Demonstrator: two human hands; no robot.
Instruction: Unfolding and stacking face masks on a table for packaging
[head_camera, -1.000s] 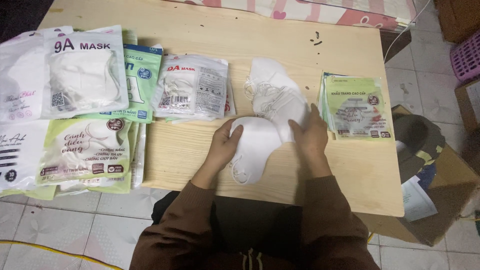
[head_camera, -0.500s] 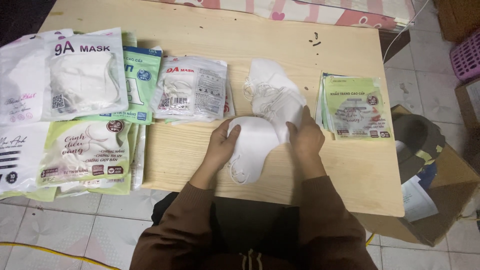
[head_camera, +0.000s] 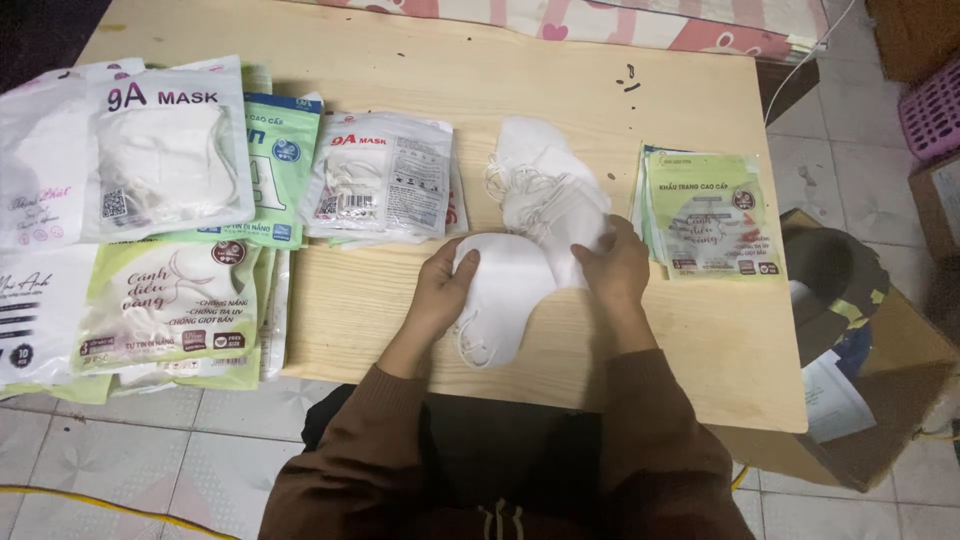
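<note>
A white folded face mask (head_camera: 508, 295) lies on the wooden table (head_camera: 400, 300) in front of me. My left hand (head_camera: 443, 288) grips its left edge, thumb on top. My right hand (head_camera: 612, 268) rests on the near end of a loose pile of white masks (head_camera: 545, 190) with tangled ear loops, just right of the single mask and touching it. Both forearms wear brown sleeves.
Packaged masks cover the table's left side: clear and white packs (head_camera: 165, 150), green packs (head_camera: 170, 310) and a small clear stack (head_camera: 390, 185). A stack of green-printed bags (head_camera: 710, 215) lies at the right. An open cardboard box (head_camera: 860, 340) stands on the tiled floor right of the table.
My right hand has slid a little up and to the right onto the mask pile. My left hand and the single mask have barely moved.
</note>
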